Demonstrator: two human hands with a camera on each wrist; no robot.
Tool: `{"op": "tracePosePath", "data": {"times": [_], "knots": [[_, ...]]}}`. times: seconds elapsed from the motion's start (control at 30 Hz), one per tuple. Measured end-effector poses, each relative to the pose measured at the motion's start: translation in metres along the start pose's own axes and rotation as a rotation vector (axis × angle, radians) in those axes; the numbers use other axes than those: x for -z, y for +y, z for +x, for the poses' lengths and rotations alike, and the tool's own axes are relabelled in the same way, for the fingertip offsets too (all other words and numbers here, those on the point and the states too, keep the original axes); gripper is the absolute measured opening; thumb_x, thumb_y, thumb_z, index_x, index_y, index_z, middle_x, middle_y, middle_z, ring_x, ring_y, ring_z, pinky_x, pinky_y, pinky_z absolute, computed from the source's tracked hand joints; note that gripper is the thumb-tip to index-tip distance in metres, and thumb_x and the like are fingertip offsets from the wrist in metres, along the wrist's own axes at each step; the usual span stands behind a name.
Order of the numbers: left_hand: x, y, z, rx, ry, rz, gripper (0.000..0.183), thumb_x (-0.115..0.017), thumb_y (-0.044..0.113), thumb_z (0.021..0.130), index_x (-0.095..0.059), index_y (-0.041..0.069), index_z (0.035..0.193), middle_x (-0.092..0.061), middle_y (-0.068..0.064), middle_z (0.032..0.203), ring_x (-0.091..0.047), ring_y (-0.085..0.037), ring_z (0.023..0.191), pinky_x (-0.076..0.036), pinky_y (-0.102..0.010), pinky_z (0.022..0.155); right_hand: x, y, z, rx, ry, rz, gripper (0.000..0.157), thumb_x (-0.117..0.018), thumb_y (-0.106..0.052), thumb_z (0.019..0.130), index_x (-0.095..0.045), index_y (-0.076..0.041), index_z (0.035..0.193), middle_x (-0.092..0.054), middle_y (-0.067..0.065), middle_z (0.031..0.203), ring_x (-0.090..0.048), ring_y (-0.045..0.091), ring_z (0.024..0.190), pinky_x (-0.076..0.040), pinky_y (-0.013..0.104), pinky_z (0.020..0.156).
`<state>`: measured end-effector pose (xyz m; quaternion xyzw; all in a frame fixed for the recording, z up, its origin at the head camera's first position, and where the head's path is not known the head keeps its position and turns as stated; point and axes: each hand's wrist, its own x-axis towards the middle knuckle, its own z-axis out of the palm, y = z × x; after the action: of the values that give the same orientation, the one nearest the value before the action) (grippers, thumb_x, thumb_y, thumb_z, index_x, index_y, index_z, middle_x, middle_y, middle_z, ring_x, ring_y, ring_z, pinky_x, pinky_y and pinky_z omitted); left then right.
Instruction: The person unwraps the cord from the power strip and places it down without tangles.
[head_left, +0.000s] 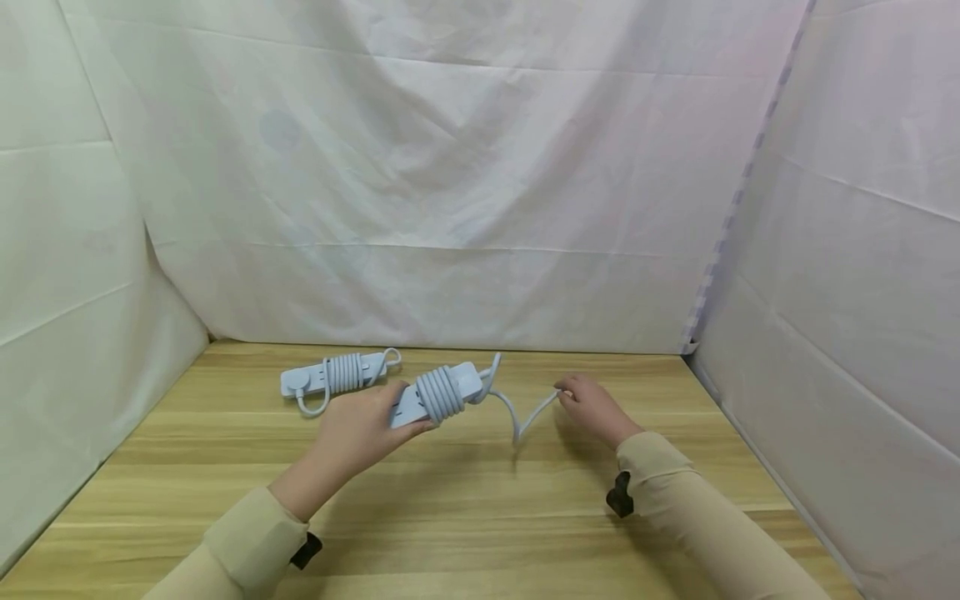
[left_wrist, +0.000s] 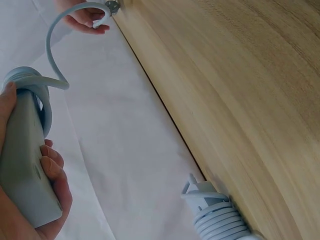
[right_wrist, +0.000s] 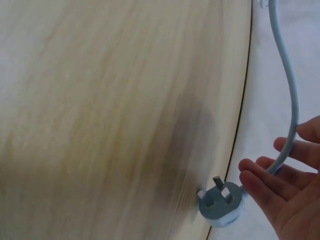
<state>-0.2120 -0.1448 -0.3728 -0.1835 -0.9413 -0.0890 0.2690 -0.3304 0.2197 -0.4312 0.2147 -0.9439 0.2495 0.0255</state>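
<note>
My left hand (head_left: 356, 427) grips one end of a white power strip (head_left: 407, 407), held above the table. Several turns of its own cord (head_left: 440, 393) are wound round the middle of the strip. A loose length of that cord (right_wrist: 290, 80) runs across to my right hand (head_left: 594, 410), which pinches it between thumb and fingers. Just past the fingertips, the plug (right_wrist: 220, 206) dangles with its flat metal prongs showing. In the left wrist view, the fingers (left_wrist: 56, 172) wrap round the strip's side.
A second white power strip (head_left: 302, 380), also wound with its cord, lies at the back left of the wooden table (head_left: 450, 533). Its plug sits in one of its own sockets. White cloth (head_left: 420, 192) hangs behind the table and along both sides.
</note>
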Motion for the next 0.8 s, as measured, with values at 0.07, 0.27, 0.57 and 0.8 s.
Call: {"op": "tracePosePath", "data": {"times": [0.07, 0.27, 0.57, 0.8], "knots": [[0.000, 0.000, 0.001, -0.002, 0.000, 0.000, 0.054, -0.073, 0.062, 0.075, -0.061, 0.014, 0.096, -0.047, 0.011, 0.058, -0.036, -0.006, 0.046, -0.028, -0.027, 0.040, 0.000, 0.000, 0.000, -0.011, -0.004, 0.018, 0.036, -0.049, -0.019, 0.102, -0.058, 0.005, 0.127, -0.054, 0.023, 0.129, -0.056, 0.038, 0.113, -0.045, 0.052, 0.093], [-0.001, 0.002, 0.004, -0.012, 0.009, 0.009, 0.054, -0.073, 0.063, 0.075, -0.059, 0.014, 0.093, -0.044, 0.011, 0.057, -0.034, -0.006, 0.046, -0.027, -0.027, 0.039, 0.008, -0.012, -0.006, -0.063, -0.011, 0.065, 0.036, -0.051, -0.023, 0.102, -0.058, -0.003, 0.132, -0.057, 0.016, 0.129, -0.059, 0.031, 0.108, -0.048, 0.049, 0.089], [-0.003, 0.001, 0.007, 0.002, 0.053, 0.007, 0.055, -0.074, 0.063, 0.073, -0.059, 0.014, 0.091, -0.043, 0.011, 0.057, -0.035, -0.007, 0.044, -0.027, -0.029, 0.038, 0.021, -0.059, -0.024, 0.118, 0.090, 0.038, 0.024, -0.056, -0.021, 0.100, -0.067, -0.009, 0.118, -0.063, 0.005, 0.115, -0.060, 0.018, 0.096, -0.051, 0.038, 0.079], [-0.006, 0.003, 0.008, 0.047, 0.061, -0.003, 0.056, -0.075, 0.063, 0.072, -0.059, 0.013, 0.090, -0.045, 0.009, 0.057, -0.037, -0.010, 0.042, -0.027, -0.030, 0.036, 0.022, -0.097, -0.037, 0.356, 0.232, 0.088, 0.012, -0.064, -0.011, 0.095, -0.072, -0.010, 0.104, -0.065, -0.003, 0.100, -0.059, 0.008, 0.082, -0.052, 0.028, 0.069]]}}
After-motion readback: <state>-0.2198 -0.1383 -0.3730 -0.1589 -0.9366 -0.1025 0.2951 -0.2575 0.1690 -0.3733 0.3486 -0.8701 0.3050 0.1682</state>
